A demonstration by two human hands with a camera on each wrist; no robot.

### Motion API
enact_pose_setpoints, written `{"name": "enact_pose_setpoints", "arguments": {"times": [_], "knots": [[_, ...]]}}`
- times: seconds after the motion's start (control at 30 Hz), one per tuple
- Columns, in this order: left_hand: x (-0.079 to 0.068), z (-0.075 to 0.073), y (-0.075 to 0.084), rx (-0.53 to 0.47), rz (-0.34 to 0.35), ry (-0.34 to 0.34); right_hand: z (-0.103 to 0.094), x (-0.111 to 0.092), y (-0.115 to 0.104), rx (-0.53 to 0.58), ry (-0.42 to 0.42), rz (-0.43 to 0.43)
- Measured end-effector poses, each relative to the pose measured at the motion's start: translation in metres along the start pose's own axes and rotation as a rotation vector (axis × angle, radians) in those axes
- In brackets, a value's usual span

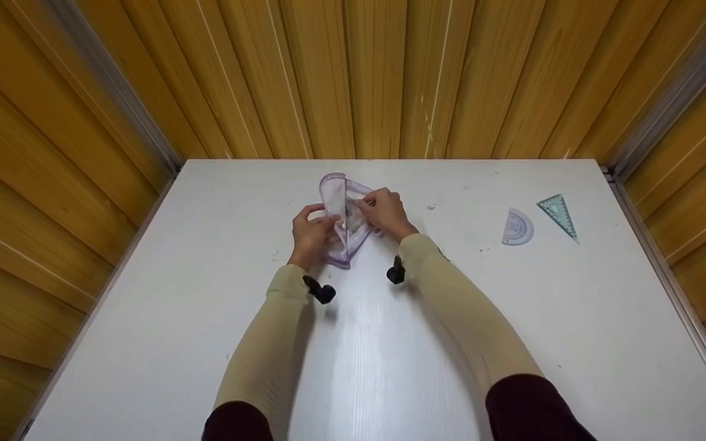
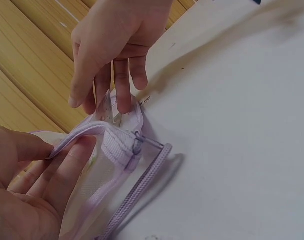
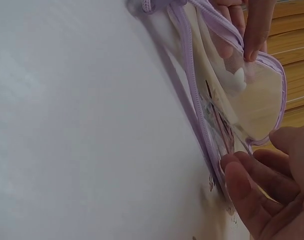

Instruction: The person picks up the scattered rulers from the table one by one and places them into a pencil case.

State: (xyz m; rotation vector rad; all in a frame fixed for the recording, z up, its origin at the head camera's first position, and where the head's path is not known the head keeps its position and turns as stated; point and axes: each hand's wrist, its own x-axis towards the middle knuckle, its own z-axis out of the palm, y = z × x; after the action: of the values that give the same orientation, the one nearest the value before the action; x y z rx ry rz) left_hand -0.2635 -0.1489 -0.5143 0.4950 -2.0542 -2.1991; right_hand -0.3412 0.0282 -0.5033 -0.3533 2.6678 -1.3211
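Note:
A see-through mesh zipper pouch (image 1: pixel 333 191) with lilac edging stands unzipped near the middle of the table. My left hand (image 1: pixel 314 236) pinches its edge between thumb and fingers, which holds the mouth apart. In the left wrist view the pouch's lilac zipper end (image 2: pixel 122 146) and cord loop hang toward the tabletop. My right hand (image 1: pixel 385 213) reaches into the mouth, thumb and fingertips pinching a clear plastic piece (image 3: pixel 219 122) with dark markings. Most of that piece lies within the pouch, so its full shape is hidden.
To the right on the white table (image 1: pixel 573 318) lie a clear protractor (image 1: pixel 517 227) and a green set square (image 1: pixel 558 215). Wood-patterned walls (image 1: pixel 377 79) rise behind the table and on both sides. Small dark marks dot the tabletop.

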Motion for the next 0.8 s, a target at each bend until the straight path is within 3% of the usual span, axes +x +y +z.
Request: {"name": "enact_pose_setpoints", "arguments": {"times": [0.37,0.8], "knots": [[-0.0001,-0.0001,0.0025,0.009,-0.002,0.009,-0.0042,-0.006,-0.0011,-0.139,0.09,-0.11],[0.0007,0.0019,-0.0004,-0.018,-0.014,0.011,-0.008,-0.0075,0.0032,-0.156,0.078,-0.094]]}}
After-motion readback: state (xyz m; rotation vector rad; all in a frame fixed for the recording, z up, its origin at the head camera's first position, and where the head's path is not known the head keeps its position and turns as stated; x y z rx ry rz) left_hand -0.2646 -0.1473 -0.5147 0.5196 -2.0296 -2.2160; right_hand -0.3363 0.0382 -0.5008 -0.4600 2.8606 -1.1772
